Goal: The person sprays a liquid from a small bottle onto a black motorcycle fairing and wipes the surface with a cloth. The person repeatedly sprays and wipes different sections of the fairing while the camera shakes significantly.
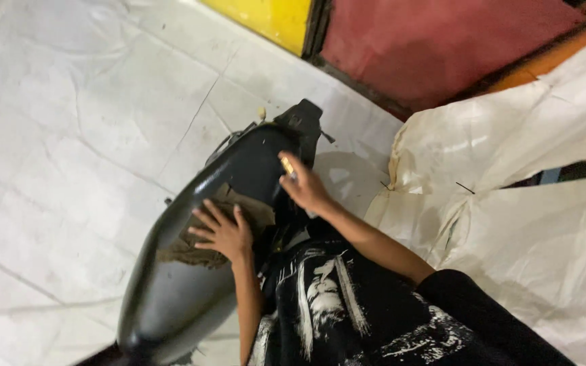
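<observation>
Left hand (222, 232) presses frayed brown cloth (198, 247) onto glossy black curved seat (184, 271).

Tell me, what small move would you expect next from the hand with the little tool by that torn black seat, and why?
Probably the right hand brings its small metallic tool down to the torn patch of the black seat. The left hand already lies flat on that tear, pressing the loose brownish material, while the tool is poised just above the seat's edge, not yet touching the patch.

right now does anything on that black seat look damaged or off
Yes. The black seat has a torn cover: brownish padding shows through, under the left hand. The right hand holds a small object at the seat's edge.
</observation>
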